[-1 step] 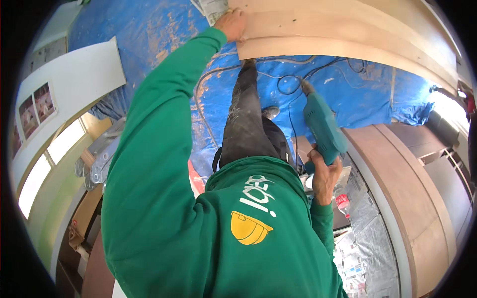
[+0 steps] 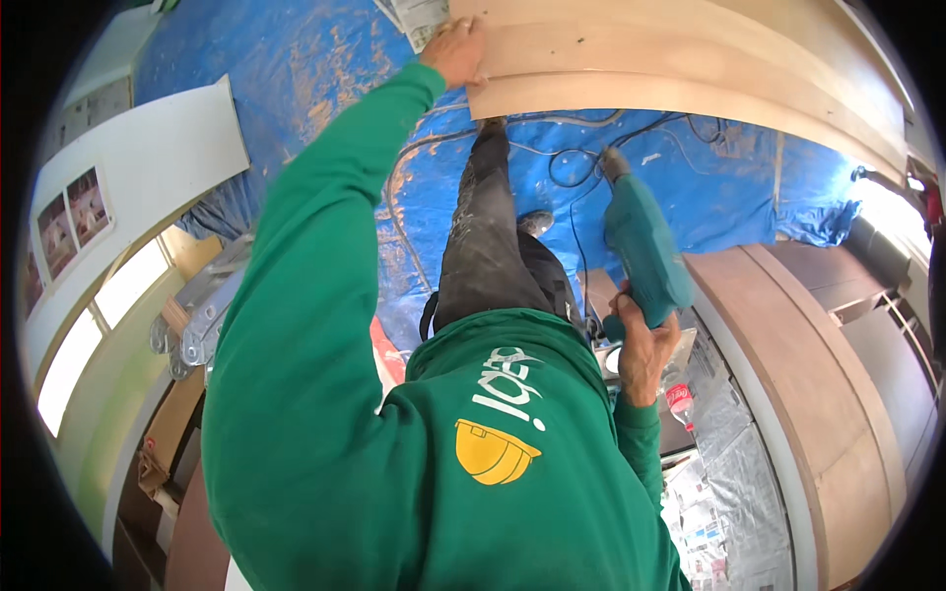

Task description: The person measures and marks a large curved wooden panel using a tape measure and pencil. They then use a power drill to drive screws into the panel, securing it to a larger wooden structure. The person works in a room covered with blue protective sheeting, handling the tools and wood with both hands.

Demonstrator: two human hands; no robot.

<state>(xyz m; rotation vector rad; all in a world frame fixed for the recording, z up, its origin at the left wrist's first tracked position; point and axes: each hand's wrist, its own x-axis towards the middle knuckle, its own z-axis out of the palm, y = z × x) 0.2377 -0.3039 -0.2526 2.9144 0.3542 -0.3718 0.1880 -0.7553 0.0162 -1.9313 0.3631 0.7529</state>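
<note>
At the top centre, my left hand (image 2: 455,51) grips the left end of a long, light wooden panel (image 2: 631,64), its fingers bent at the edge. My right hand (image 2: 645,357) is closed round the handle of a teal, pistol-shaped heat gun (image 2: 645,246). Its grey metal nozzle points away from me, towards the panel, with a gap between them. Part of the grip is hidden behind the fingers. My dark-trousered leg (image 2: 483,217) reaches forward until the panel's near edge covers the foot.
Blue sheeting (image 2: 325,108) covers the floor, with a cable (image 2: 572,163) looped on it. A white board (image 2: 168,158) stands at left. Brown wooden panels (image 2: 788,374) lie at right, near a bottle with a red label (image 2: 680,402) and newspaper (image 2: 695,522).
The heat gun's nozzle has shifted slightly away from me and to the right. My left hand stays on the panel's end, which has moved a little left.
</note>
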